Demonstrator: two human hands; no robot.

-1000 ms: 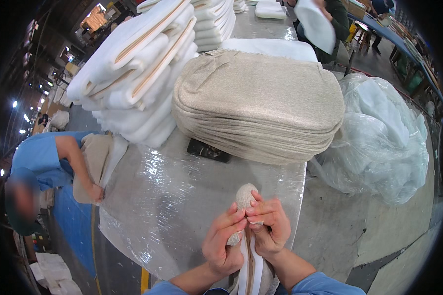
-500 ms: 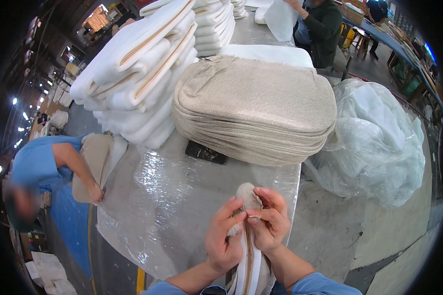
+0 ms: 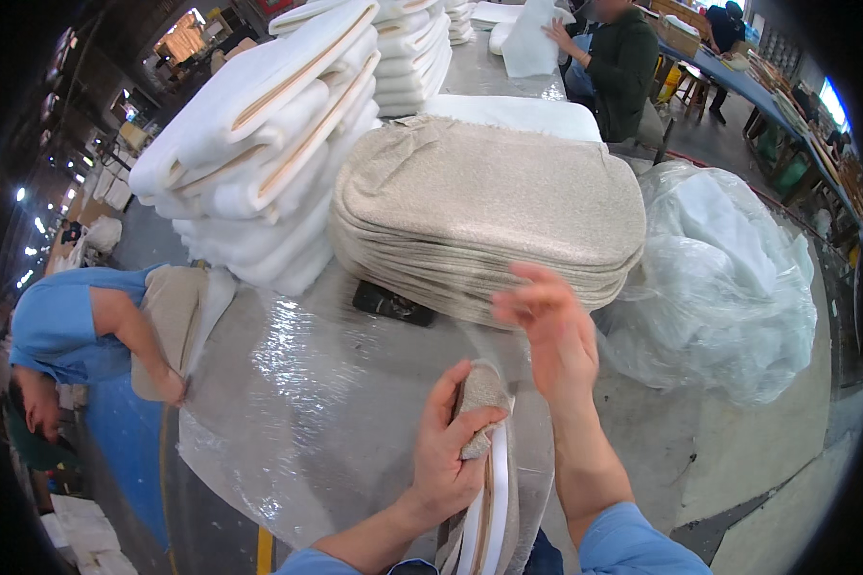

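My left hand (image 3: pixel 448 450) grips the end of a beige fabric cover (image 3: pixel 486 391), thumb across the front and fingers behind. White strips with a brown line between them run down the cover toward my body, where its lower part leaves the picture. My right hand (image 3: pixel 556 335) is raised off the cover, to its right and farther away, with fingers apart and blurred by motion. No object shows in it. Just beyond that hand stands a thick stack of beige fabric covers (image 3: pixel 499 182) with rounded corners. A dark phone-like object (image 3: pixel 391 303) sticks out from under the stack's near edge.
Folded white padding (image 3: pixel 249 115) is piled high at the left of the plastic-covered table (image 3: pixel 297 422). A bulky clear plastic bag (image 3: pixel 729 278) stands at right. A co-worker in blue (image 3: pixel 77 307) handles a beige piece at left; another in dark green (image 3: pixel 618 67) handles white sheeting at the back.
My right hand has let go of the cover's end and moved up and away toward the stack. My left hand keeps its hold on the cover.
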